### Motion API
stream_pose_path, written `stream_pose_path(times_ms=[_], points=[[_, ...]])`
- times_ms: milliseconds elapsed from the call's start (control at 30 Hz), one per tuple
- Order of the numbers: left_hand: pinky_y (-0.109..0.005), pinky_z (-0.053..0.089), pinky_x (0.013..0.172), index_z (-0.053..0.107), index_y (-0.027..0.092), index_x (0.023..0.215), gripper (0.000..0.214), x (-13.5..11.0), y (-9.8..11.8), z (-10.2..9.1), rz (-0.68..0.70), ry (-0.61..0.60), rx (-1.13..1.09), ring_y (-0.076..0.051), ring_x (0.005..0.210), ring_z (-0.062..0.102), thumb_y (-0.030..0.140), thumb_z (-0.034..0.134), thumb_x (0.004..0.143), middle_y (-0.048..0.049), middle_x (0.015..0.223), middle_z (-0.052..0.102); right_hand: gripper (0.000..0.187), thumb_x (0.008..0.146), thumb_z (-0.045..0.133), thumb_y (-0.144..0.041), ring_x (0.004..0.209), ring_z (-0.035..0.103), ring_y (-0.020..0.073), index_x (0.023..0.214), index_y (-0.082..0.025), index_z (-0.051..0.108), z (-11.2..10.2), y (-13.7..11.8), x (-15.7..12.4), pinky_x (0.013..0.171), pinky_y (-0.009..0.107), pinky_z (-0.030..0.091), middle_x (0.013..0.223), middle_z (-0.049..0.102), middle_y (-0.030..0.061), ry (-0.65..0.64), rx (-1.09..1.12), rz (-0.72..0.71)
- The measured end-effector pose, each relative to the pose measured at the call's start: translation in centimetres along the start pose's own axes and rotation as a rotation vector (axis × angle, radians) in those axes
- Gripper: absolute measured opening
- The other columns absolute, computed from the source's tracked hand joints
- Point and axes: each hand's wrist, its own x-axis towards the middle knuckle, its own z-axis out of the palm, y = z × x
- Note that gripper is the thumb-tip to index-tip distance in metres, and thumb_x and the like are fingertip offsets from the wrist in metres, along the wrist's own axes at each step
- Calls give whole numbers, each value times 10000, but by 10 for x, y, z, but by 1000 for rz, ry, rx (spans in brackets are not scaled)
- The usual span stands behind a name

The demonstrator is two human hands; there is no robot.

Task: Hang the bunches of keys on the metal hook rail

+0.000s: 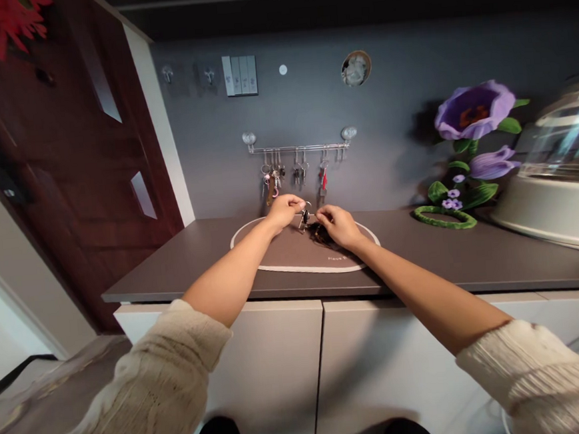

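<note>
Above the brown oval mat, my left hand pinches a key ring with small keys hanging from it. Just to the right, my right hand is closed, thumb and finger pressed together at a dark, furry-looking pendant that hangs over the mat. Whether this pendant is joined to the key ring, I cannot tell. Behind both hands, a clear hook rail on the wall carries several bunches of keys, one with a red tag.
A purple fabric flower with a green ring base stands on the dark counter, beside a large cream appliance with a clear cover. At left is a dark red door. White cabinet doors lie below the counter; switches are on the wall.
</note>
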Motion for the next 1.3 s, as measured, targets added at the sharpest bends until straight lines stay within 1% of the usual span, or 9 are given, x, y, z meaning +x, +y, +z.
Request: stream_pose_path(times_ms=[200, 333, 467, 633, 900, 1067, 1200, 1300], points=[[-249, 415, 723, 642, 124, 816, 151, 0, 6, 0, -73, -2, -166, -98, 719, 548, 207, 590, 700, -47, 821, 661, 192, 814, 431, -288, 816, 525, 171, 819, -187, 593, -2, -4, 2, 763, 287, 391, 829, 610, 59, 79, 33, -48], [-222, 408, 657, 635, 130, 854, 184, -2, 8, 2, -84, -20, -295, -92, 728, 554, 220, 586, 701, -53, 887, 657, 222, 827, 422, -331, 805, 526, 164, 856, -189, 589, -4, -9, 2, 761, 284, 395, 855, 599, 58, 128, 78, -63], [-199, 401, 612, 628, 134, 844, 171, -2, 8, 6, -90, -34, -380, -88, 736, 558, 213, 591, 697, -55, 913, 652, 238, 828, 423, -358, 800, 532, 168, 858, -193, 592, -5, -11, 2, 761, 294, 402, 867, 601, 62, 173, 114, -64], [-213, 415, 626, 629, 145, 833, 191, -4, 8, 11, -110, -24, -411, -101, 761, 571, 257, 625, 678, -50, 906, 651, 245, 817, 435, -374, 797, 542, 177, 860, -191, 593, -5, -12, 3, 756, 308, 418, 871, 608, 67, 187, 167, -52], [-207, 413, 610, 624, 142, 821, 164, -5, 8, 16, -131, -10, -481, -95, 733, 567, 233, 622, 685, -46, 860, 650, 253, 798, 469, -397, 718, 544, 154, 820, -179, 596, -6, -13, 4, 705, 284, 434, 832, 618, 61, 220, 252, -20], [-184, 397, 571, 625, 148, 830, 215, -4, 6, 19, -92, -29, -454, -96, 755, 560, 290, 637, 670, -47, 902, 647, 286, 783, 473, -429, 728, 542, 155, 831, -173, 591, -8, -10, 7, 709, 285, 439, 825, 617, 59, 241, 344, 22], [-203, 412, 601, 628, 159, 846, 274, -4, 4, 20, -20, -38, -405, -116, 799, 563, 356, 643, 656, -41, 922, 649, 291, 771, 483, -445, 733, 540, 145, 839, -178, 575, -8, -6, 9, 709, 272, 438, 832, 610, 45, 248, 447, 43], [-224, 426, 647, 626, 152, 837, 271, -6, 6, 21, 30, -21, -360, -121, 791, 566, 355, 641, 659, -40, 882, 655, 274, 761, 500, -436, 735, 537, 140, 818, -177, 567, -7, -5, 10, 715, 266, 430, 814, 605, 35, 256, 494, 58]])
